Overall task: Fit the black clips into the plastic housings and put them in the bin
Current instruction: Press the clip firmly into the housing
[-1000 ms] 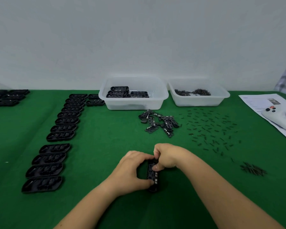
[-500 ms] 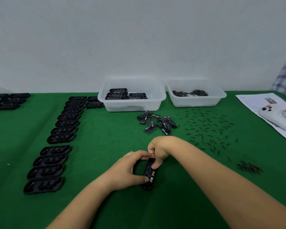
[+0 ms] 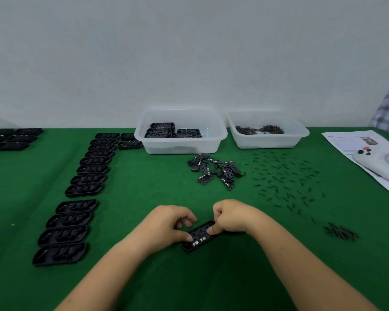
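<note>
A black plastic housing (image 3: 198, 237) lies slanted on the green cloth near the front, with a clip with metal contacts seated in it. My left hand (image 3: 166, 225) grips its left end between thumb and fingers. My right hand (image 3: 230, 217) pinches its upper right end, one fingertip pressed into the housing. A pile of loose black clips (image 3: 215, 170) lies behind my hands. Behind the pile, a clear bin (image 3: 181, 145) holds several filled housings. A column of empty housings (image 3: 83, 189) runs down the left side.
A second clear bin (image 3: 267, 141) at the back right holds small dark pins. More pins (image 3: 283, 179) are scattered on the cloth, with a small heap (image 3: 340, 232) at the right. A white controller (image 3: 378, 163) rests on a paper sheet at the far right. More housings (image 3: 11, 138) lie far left.
The housing has turned from standing nearly lengthwise away from me to lying slanted, flatter on the cloth. Both hands have stayed on it, the right fingertip now pressing into it.
</note>
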